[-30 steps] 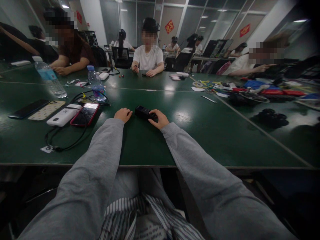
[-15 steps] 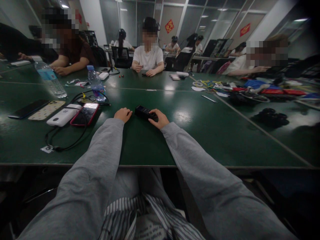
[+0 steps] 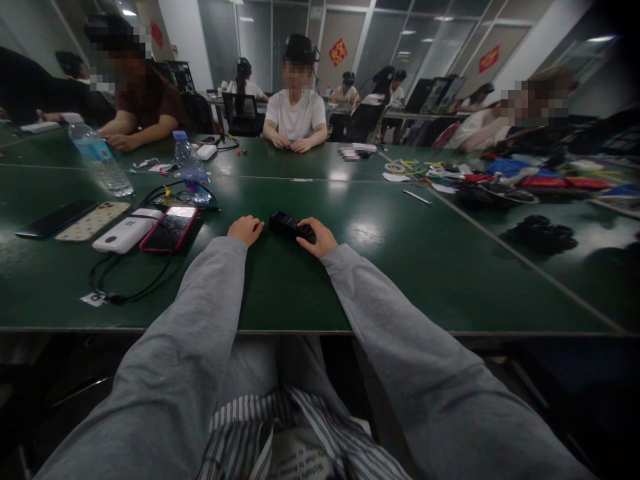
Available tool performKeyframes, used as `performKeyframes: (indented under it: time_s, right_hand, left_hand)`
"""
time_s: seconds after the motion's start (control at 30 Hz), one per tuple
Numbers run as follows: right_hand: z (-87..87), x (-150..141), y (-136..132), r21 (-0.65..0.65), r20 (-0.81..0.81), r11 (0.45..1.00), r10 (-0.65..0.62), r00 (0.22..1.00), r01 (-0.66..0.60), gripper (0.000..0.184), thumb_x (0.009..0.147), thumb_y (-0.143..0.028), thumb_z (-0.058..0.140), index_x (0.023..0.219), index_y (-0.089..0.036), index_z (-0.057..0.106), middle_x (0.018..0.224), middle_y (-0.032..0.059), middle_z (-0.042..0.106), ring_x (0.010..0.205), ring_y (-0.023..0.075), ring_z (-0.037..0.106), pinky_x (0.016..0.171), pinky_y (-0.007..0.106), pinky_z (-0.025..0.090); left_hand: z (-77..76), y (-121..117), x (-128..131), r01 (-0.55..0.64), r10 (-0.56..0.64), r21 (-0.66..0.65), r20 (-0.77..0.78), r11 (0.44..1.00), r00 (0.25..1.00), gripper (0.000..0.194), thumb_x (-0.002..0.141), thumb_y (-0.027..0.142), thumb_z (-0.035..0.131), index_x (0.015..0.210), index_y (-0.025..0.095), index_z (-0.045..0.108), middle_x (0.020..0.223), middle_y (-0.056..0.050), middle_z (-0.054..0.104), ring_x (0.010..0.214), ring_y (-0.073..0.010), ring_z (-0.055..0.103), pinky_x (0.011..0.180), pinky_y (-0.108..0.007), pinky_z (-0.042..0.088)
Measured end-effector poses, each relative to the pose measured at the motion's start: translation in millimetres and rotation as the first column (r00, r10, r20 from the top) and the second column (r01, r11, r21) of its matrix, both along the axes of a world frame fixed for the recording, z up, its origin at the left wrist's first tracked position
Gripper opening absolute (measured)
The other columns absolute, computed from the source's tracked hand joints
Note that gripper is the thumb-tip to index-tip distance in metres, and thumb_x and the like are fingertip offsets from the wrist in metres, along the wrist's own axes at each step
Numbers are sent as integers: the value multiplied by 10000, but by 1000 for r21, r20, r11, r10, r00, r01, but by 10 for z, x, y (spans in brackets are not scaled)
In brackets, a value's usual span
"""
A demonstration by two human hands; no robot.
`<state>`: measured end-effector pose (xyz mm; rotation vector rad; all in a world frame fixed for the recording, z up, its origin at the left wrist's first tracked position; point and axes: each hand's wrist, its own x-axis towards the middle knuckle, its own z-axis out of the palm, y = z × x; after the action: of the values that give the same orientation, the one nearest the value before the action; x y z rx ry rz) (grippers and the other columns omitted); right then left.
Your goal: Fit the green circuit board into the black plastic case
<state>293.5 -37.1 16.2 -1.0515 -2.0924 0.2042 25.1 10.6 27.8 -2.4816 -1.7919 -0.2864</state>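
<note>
On the dark green table [image 3: 425, 280] lies a small black oblong device [image 3: 283, 223] with a little screen on its left part; its exact kind is unclear. My right hand [image 3: 319, 238] grips the device's right end, thumb on the near side and fingers over the far side. Just left of the device, a short gap away, my left hand [image 3: 245, 230] rests on the tabletop with its fingers curled in and nothing visible in them. Both forearms, in grey sleeves, cross the near table edge.
To the left lie a red-edged phone [image 3: 170, 229], a white power bank [image 3: 127, 231] with a black cable, and two more phones. Two water bottles [image 3: 193, 170] stand behind. At right are a black bundle [image 3: 540, 235], a pen [image 3: 417, 197] and cluttered cables. Several people sit around.
My hands and the black device stay in place. Across the table, the person in white has lowered one hand to the tabletop. The people at the sides have shifted their heads slightly.
</note>
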Motion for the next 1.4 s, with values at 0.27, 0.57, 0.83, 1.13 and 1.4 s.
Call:
performKeyframes:
  time_s: [0.27,0.57,0.83,1.13,1.4]
  right_hand:
    - [4,8,-10,-10,2,1000,-3,1000,3,359,819,-329,647,1156,-247,555,1142,91,629,1012,254,634,920,438,527]
    - [-1,7,1,-15,-5,1000,-2,1000,2,368,813,-336,654,1156,-240,558,1151,96,633,1023,257,637,931,442,525]
    - [-9,15,3,-16,-5,1000,1,1000,-1,366,817,-333,656,1157,-252,551,1143,87,629,1025,251,635,932,441,526]
    - [4,8,-7,-29,-2,1000,-8,1000,8,370,817,-328,661,1165,-251,559,1143,86,628,1018,250,635,935,436,522]
    - [10,6,-16,-27,-5,1000,-8,1000,8,368,820,-336,657,1163,-254,554,1151,85,629,1015,247,637,914,424,531]
  left_hand:
    - [26,-19,3,0,1,-11,9,1000,1000,414,1037,418,344,988,211,699,1036,-94,655,987,-231,605,782,-335,453]
    - [30,-21,8,-5,6,-29,24,1000,1000,421,1037,421,345,990,207,704,1033,-105,646,997,-243,601,801,-346,450]
    - [36,-29,9,-4,4,-10,11,1000,1000,409,1036,414,348,964,205,692,1009,-97,651,973,-234,604,753,-338,444]
    - [30,-32,10,-9,10,-9,10,1000,1000,411,1038,421,344,980,211,692,1010,-94,651,966,-229,606,746,-336,447]
    - [21,-21,5,-8,8,-5,11,1000,1000,410,1038,424,350,984,209,695,1017,-92,650,975,-228,606,768,-330,447]
